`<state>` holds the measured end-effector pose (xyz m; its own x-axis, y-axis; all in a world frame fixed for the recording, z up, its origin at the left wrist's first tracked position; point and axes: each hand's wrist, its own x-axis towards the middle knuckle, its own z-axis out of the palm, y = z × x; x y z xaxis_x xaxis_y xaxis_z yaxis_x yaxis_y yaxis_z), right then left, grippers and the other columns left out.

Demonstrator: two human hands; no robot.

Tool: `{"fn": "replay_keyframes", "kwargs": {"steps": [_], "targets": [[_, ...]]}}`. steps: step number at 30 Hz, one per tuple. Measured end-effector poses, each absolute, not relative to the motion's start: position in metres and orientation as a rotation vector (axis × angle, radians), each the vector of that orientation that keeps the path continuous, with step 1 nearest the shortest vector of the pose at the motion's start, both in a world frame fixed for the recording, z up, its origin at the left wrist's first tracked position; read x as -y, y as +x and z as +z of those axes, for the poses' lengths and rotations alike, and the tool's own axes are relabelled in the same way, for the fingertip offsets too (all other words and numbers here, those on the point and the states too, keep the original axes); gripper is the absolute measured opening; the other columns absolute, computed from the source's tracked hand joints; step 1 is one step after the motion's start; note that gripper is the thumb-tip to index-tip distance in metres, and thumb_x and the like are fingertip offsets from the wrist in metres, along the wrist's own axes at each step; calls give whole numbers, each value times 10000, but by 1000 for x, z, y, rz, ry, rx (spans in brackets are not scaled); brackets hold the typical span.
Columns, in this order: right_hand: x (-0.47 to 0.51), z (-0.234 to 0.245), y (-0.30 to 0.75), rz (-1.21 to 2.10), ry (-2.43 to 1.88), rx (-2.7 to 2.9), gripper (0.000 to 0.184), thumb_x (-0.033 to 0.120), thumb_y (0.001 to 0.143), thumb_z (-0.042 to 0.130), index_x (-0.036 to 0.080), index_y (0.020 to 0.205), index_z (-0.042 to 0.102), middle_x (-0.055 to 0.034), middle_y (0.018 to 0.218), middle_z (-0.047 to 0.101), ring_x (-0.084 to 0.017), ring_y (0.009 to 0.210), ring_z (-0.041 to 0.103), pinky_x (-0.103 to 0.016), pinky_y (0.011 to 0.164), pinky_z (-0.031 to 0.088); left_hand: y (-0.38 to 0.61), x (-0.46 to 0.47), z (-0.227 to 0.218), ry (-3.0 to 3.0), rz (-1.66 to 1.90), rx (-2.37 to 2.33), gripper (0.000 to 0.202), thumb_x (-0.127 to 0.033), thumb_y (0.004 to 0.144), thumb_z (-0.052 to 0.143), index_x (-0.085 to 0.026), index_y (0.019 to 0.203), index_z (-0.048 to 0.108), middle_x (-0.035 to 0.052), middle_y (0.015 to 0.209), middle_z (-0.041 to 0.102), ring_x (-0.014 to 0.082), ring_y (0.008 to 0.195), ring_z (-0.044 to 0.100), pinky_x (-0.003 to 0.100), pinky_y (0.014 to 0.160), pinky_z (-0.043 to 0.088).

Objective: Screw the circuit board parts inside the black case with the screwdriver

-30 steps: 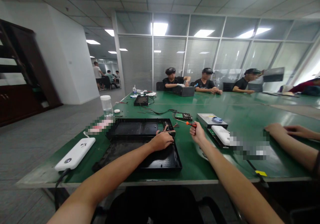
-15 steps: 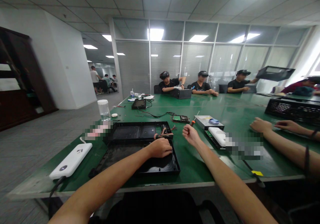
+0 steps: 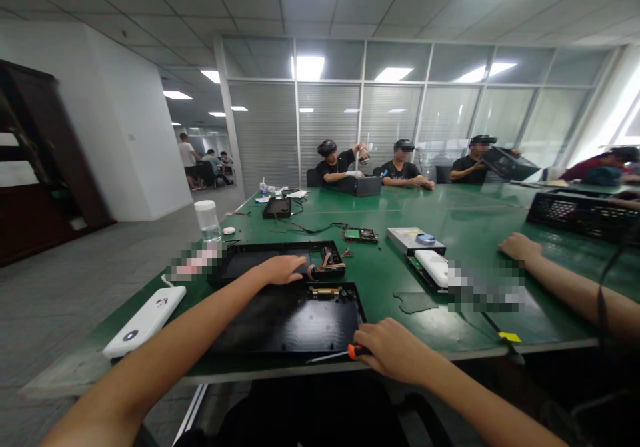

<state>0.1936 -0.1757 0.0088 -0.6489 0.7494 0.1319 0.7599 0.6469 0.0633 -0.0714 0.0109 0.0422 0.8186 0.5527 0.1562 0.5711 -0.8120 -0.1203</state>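
A black plastic case lies open in two halves on the green table (image 3: pixel 450 220): a near tray (image 3: pixel 295 320) and a far tray (image 3: pixel 250 260) with a bundle of coloured wires (image 3: pixel 327 264) at its right end. My left hand (image 3: pixel 280 270) reaches onto the far tray, fingers stretched flat beside the wires. At the table's front edge my right hand (image 3: pixel 395 350) is closed round an orange-handled screwdriver (image 3: pixel 335 355), whose shaft points left along the near tray's front rim.
A white power bank (image 3: pixel 145 314) lies at the front left, a clear bottle (image 3: pixel 207 220) behind it. A green circuit board (image 3: pixel 361 235), a silver drive (image 3: pixel 415 239) and a white device (image 3: pixel 434 268) sit right of centre. A neighbour's arm (image 3: pixel 555 280) rests at right. Several people sit across.
My right hand came back from mid-table to the front edge with the screwdriver. My left hand moved from the near tray forward onto the far tray and opened flat.
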Motion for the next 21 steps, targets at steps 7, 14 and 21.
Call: {"fn": "replay_keyframes", "kwargs": {"steps": [7,14,21], "targets": [[176,-1,206,-191,-1351,2694,116,288,775,482,202,826,541,-25,803,597,-154,690,553,-259,551,271,-83,-37,17,-2908,-18,999,201,-299,714,600,-158,849,549,24,848,581,149,783,539,203,686,385],[166,-12,201,-147,-1430,2560,97,275,773,495,210,817,552,-17,791,594,-154,725,560,-244,587,308,-69,-13,58,-2829,-84,896,173,-272,728,580,-168,864,552,49,870,584,185,832,548,242,712,400],[84,-1,177,-220,-1318,2466,236,347,812,469,175,916,594,-85,893,602,-212,823,564,-313,708,404,-60,63,113,-2804,-76,776,168,-305,782,515,-177,891,521,33,861,561,174,801,535,249,697,385]]}}
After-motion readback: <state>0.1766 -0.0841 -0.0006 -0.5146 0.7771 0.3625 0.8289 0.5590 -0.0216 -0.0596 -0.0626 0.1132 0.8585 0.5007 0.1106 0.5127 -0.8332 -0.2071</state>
